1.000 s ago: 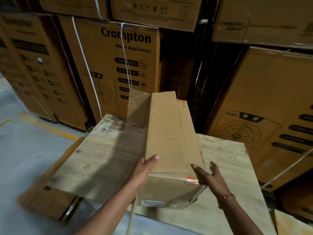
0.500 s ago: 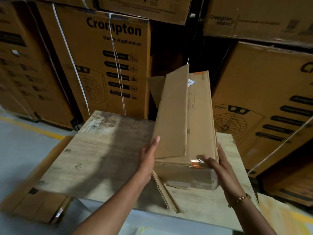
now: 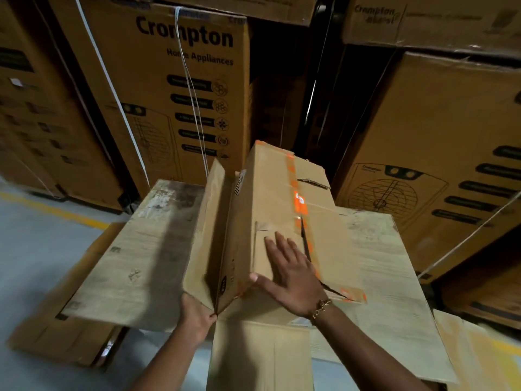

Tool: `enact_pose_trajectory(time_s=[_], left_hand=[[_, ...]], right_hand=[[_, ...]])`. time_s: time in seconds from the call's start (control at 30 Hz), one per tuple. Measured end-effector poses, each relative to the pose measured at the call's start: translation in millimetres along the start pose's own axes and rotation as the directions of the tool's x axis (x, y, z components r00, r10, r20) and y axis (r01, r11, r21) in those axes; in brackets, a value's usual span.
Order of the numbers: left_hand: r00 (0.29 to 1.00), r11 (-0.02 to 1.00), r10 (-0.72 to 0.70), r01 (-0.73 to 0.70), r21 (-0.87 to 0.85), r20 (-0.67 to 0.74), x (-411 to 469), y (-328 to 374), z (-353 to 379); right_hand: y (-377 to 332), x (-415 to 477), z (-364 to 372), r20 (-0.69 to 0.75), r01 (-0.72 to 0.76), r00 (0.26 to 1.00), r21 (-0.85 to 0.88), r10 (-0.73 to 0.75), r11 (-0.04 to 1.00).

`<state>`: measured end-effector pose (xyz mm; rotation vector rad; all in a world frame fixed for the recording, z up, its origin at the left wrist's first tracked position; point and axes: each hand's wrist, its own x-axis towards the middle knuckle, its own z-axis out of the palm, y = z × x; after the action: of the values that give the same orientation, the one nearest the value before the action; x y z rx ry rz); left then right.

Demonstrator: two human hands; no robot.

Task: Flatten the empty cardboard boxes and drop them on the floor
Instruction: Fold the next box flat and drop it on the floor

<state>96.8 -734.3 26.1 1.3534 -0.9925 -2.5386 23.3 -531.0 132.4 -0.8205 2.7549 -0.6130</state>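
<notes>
Cardboard box [image 3: 270, 198] half-folded at the worktop's [image 3: 135, 263] front edge — right hand [image 3: 293, 277] flat on its top panel, fingers spread straight; left hand [image 3: 197, 317] grips its near lower corner.

The fingers of the left hand [image 3: 197, 320] are hidden behind the lower corner of the cardboard box [image 3: 270, 193]. The right hand [image 3: 293, 275] is motion-blurred at the fingertips. The box's near flap is cut off by the bottom edge. Black print on its side panel is illegible. The stacked cartons [image 3: 180, 94] run past the top and side edges, and their small feature labels are unreadable.
</notes>
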Motion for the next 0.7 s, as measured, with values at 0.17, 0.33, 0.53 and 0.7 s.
enact_pose_trajectory(time_s=[0.17,0.33,0.53,0.7], left_hand=[[0.999,0.999,-0.034,0.035,0.027,-0.023,11.6,13.3,-37.2],[0.986,0.875,0.139,-0.077,0.478,-0.096,10.9,32.7,-43.6],[0.711,0.086,0.588,-0.529,0.844,0.386,-13.2,51.7,20.2],[0.738,-0.474,0.025,-0.585,0.658,0.674,-37.8,45.3,101.1]], right_hand=[[-11.1,9.1,7.4,0.025,0.097,0.995,-0.118,-0.094,0.988],[12.9,19.0,-14.3,-0.061,-0.024,0.998,-0.255,0.009,0.967],[46.6,47.0,-11.1,0.076,-0.333,0.929,-0.251,0.361,0.909],[41.5,77.4,-6.0,0.074,-0.532,0.831,-0.18,0.551,0.827]])
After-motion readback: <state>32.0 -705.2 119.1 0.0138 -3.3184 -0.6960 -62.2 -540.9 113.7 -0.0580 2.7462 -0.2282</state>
